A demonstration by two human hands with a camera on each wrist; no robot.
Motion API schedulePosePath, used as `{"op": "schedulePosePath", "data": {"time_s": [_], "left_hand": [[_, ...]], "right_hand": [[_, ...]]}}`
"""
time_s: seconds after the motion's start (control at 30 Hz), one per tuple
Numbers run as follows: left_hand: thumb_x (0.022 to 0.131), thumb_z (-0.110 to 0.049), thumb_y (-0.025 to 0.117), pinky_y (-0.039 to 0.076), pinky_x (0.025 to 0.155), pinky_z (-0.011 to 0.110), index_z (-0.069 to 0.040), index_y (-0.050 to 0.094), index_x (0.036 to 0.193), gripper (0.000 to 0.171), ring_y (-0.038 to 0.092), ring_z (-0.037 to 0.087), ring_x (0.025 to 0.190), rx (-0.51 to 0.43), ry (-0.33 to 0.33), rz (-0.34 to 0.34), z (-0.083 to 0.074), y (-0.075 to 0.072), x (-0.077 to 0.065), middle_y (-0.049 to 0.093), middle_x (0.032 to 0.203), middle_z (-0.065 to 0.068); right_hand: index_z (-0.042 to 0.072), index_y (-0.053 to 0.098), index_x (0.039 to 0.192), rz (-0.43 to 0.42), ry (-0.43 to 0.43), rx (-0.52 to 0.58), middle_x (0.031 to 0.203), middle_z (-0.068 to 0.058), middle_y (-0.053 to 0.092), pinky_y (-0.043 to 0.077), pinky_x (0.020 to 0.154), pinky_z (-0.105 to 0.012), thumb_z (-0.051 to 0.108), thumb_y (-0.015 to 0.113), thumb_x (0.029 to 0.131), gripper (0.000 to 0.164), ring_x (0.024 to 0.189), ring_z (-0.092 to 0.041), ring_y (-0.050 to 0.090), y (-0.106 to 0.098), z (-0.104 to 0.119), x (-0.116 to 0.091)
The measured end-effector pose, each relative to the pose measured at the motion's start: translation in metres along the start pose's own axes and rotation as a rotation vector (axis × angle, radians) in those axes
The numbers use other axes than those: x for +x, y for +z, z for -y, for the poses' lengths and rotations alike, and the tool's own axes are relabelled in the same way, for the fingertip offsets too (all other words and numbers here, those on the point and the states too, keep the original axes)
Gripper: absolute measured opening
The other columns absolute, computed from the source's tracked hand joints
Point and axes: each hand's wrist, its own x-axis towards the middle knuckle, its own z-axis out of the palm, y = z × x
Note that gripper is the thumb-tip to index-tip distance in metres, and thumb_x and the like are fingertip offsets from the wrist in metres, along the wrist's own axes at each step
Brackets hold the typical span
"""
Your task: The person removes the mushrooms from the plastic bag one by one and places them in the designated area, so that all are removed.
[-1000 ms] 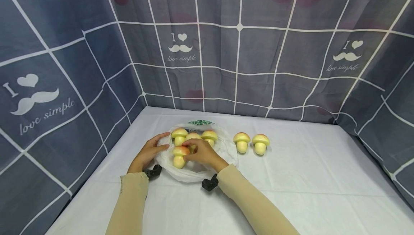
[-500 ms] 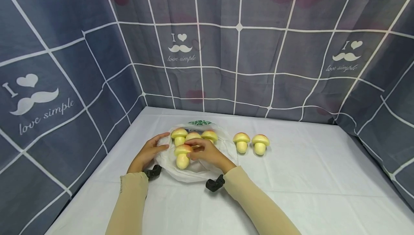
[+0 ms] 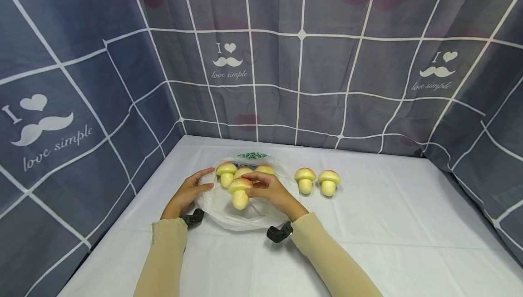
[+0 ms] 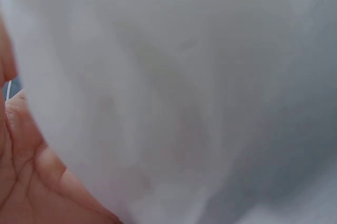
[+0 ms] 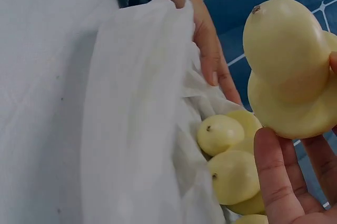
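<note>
My right hand [image 3: 271,191] holds a toy mushroom [image 3: 240,195], yellow with a reddish cap top, over a white plastic bag [image 3: 229,217]. In the right wrist view, the fingers support the mushroom [image 5: 284,50] by its cap, stem end toward the camera. Inside the bag are several more mushrooms, one upright at the left [image 3: 226,174], others partly behind the right hand. My left hand [image 3: 189,192] rests at the bag's left edge, thumb and fingers apart. The bag fills most of the left wrist view, with part of the left palm [image 4: 31,176] beside it.
Two more toy mushrooms stand on the white-covered table [image 3: 388,224] right of the bag, one near it [image 3: 305,180] and one beyond [image 3: 328,182]. A dark checked curtain [image 3: 278,61] encloses the back and sides. Each wrist wears a black camera.
My right hand has lifted the mushroom from the front of the bag and carried it slightly up and right. My left hand has stayed at the bag's edge.
</note>
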Motion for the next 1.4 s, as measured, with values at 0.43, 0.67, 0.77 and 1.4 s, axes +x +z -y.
{"op": "schedulePosePath", "data": {"time_s": [0.43,0.67,0.77,1.4], "left_hand": [[0.106,-0.008,0.067,0.053,0.091,0.02,-0.001,0.037,0.167,0.068,0.039,0.04,0.147,0.029,-0.001,-0.014,-0.001,0.001,0.0,0.025,0.175,0.024],[0.107,-0.008,0.066,0.053,0.091,0.02,-0.001,0.036,0.167,0.067,0.038,0.04,0.149,0.029,-0.003,-0.01,-0.002,0.002,0.001,0.023,0.176,0.023],[0.107,-0.008,0.066,0.053,0.091,0.02,-0.001,0.036,0.167,0.067,0.036,0.041,0.15,0.027,-0.012,-0.013,-0.002,0.002,0.001,0.022,0.177,0.023],[0.107,-0.009,0.067,0.052,0.09,0.018,-0.002,0.037,0.167,0.068,0.032,0.04,0.153,0.045,-0.028,-0.026,-0.003,0.002,-0.001,0.019,0.178,0.022]], "right_hand": [[-0.005,0.065,0.144,-0.019,-0.048,-0.041,0.142,-0.01,0.065,0.056,0.099,-0.032,0.007,0.076,0.097,0.05,0.118,-0.02,0.066,-0.015,0.006,-0.015],[-0.008,0.063,0.144,-0.024,-0.085,-0.062,0.146,-0.016,0.065,0.055,0.098,-0.03,0.005,0.075,0.097,0.05,0.121,-0.022,0.064,-0.026,0.006,-0.024],[-0.009,0.062,0.144,-0.028,-0.089,-0.057,0.149,-0.021,0.062,0.055,0.097,-0.028,0.004,0.074,0.096,0.051,0.121,-0.022,0.063,-0.03,0.007,-0.028],[-0.008,0.063,0.143,-0.064,-0.124,-0.119,0.138,-0.01,0.071,0.055,0.095,-0.028,0.003,0.074,0.098,0.048,0.12,-0.02,0.063,-0.056,0.006,-0.046]]}}
